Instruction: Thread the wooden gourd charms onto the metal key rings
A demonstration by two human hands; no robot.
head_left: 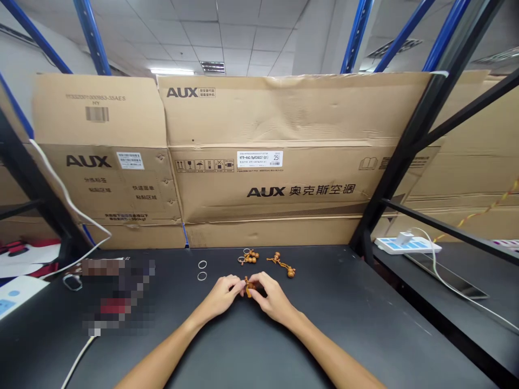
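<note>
My left hand [224,294] and my right hand [274,299] meet just above the dark tabletop, fingertips pinched together. Between them is a small orange-brown gourd charm [248,288] with a cord, partly covered by the fingers. Just beyond lie gourd charms [252,259] with metal key rings attached. To their right, more gourd charms [290,272] on cords lie without visible rings. Two loose metal rings [202,276] rest on the table to the left of the charms.
A tall cardboard box wall [267,124] stands behind the black table [227,351]. A black rack post [389,178] rises at right, beside a power strip [405,246]. White cables [77,208] run at left, near a blurred-out patch [117,297].
</note>
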